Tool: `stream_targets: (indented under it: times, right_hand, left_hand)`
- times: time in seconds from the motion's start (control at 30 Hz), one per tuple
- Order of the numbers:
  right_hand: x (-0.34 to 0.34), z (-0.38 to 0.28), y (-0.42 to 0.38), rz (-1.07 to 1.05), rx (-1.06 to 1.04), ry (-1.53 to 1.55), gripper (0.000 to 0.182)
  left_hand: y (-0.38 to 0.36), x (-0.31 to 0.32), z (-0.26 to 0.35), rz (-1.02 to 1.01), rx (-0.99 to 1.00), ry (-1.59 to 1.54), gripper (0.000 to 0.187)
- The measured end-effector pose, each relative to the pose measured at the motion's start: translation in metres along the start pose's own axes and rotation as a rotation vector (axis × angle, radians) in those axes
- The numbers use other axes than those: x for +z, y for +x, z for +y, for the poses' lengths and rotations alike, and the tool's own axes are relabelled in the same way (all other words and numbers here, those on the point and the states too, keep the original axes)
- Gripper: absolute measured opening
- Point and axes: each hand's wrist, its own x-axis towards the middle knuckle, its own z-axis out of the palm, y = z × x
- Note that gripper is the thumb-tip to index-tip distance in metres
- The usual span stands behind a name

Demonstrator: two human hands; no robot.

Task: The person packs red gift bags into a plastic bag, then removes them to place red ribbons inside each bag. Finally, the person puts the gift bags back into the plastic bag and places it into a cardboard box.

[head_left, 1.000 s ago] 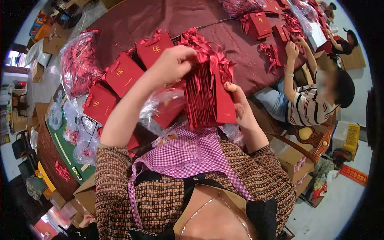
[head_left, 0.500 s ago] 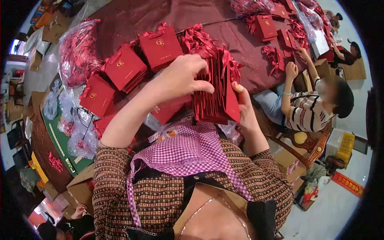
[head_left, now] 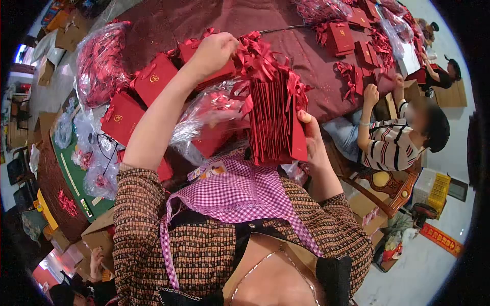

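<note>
My right hand (head_left: 312, 135) grips the side of a thick stack of red gift bags (head_left: 273, 122), its thumb on the outer bag. The stack stands on edge in front of my apron, with red ribbon bows (head_left: 263, 58) bunched along its top. My left hand (head_left: 217, 51) is raised to the left of those bows, over another group of red paper bags (head_left: 217, 76). Its fingers are curled together, and whatever is between them is hidden. More red bags with gold lettering (head_left: 154, 79) lean in groups farther left.
Clear plastic wrap (head_left: 209, 115) lies beside the stack. A plastic sack of red ribbons (head_left: 104, 66) sits at the left on the dark red tablecloth (head_left: 178, 18). At the right, a person in a striped shirt (head_left: 390, 137) works near more red bags (head_left: 340, 39).
My left hand has moved up and left, off the stack to beside the bows. The stack has shifted slightly lower, still in my right hand. Plastic wrap now shows more.
</note>
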Motion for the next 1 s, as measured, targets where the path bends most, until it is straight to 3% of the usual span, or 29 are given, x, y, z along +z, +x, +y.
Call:
stream_targets:
  times: [0.03,0.13,0.17,0.23,0.27,0.37,0.4,0.47,0.5,0.57,0.6,0.67,0.73,0.8,0.87,0.9,0.97,1.0]
  right_hand:
    - [0.001,0.001,0.000,-0.022,-0.009,0.019,0.032]
    - [0.022,0.003,-0.009,-0.051,-0.015,0.036,0.035]
    - [0.028,0.004,-0.013,-0.055,-0.004,0.031,0.037]
    - [0.019,0.002,-0.009,-0.085,0.013,0.014,0.040]
    - [0.018,0.003,-0.008,-0.082,0.007,0.004,0.039]
    - [0.021,0.007,-0.004,-0.031,-0.007,0.014,0.036]
    - [0.015,0.005,-0.003,-0.021,0.011,0.008,0.036]
    - [0.013,0.002,-0.004,-0.040,0.060,-0.014,0.036]
    - [0.021,0.005,-0.010,-0.039,0.058,-0.014,0.036]
    - [0.044,0.013,-0.021,0.002,-0.006,-0.073,0.037]
    - [0.043,0.009,-0.014,-0.072,0.062,-0.172,0.038]
    - [0.042,0.008,-0.017,-0.023,0.030,-0.137,0.038]
    - [0.044,0.014,-0.017,0.031,0.014,-0.105,0.039]
    - [0.041,0.018,-0.015,0.065,-0.130,-0.239,0.035]
    - [0.045,0.017,-0.016,0.039,-0.135,-0.293,0.036]
    - [0.046,0.016,-0.016,0.014,-0.143,-0.343,0.036]
    - [0.035,0.008,-0.011,-0.034,-0.043,-0.275,0.039]
    - [0.030,0.004,-0.007,-0.086,0.052,-0.206,0.045]
  left_hand:
    - [0.000,0.004,-0.006,0.187,0.068,0.041,0.027]
    - [-0.023,0.006,0.005,0.072,-0.064,0.041,0.037]
    - [-0.033,0.001,0.026,-0.126,-0.265,-0.050,0.030]
    - [-0.046,0.005,0.030,-0.496,-0.290,-0.252,0.029]
    - [-0.054,0.007,0.035,-0.626,-0.515,-0.258,0.027]
    - [-0.067,0.016,0.046,-0.619,-0.567,-0.524,0.037]
    - [-0.068,0.012,0.047,-0.561,-0.673,-0.697,0.035]
    - [-0.063,0.008,0.007,-0.456,-0.627,-1.014,0.036]
    - [-0.057,0.006,-0.017,-0.409,-0.689,-1.385,0.035]
    - [-0.049,-0.002,0.012,-0.149,-0.692,-1.390,0.038]
    - [-0.048,-0.005,0.021,-0.120,-0.598,-1.364,0.043]
    - [-0.049,0.004,0.029,-0.098,-0.284,-1.095,0.044]
    - [-0.051,0.005,0.057,-0.168,-0.095,-0.565,0.053]
    - [-0.044,0.008,0.057,-0.241,0.196,-0.267,0.056]
    - [-0.038,0.019,0.053,-0.197,0.372,0.071,0.052]
    - [-0.034,0.021,0.057,-0.175,0.436,0.047,0.037]
    - [-0.028,0.020,0.059,-0.360,0.242,-0.205,0.022]
    - [-0.028,0.022,0.060,-0.343,0.122,-0.245,0.015]
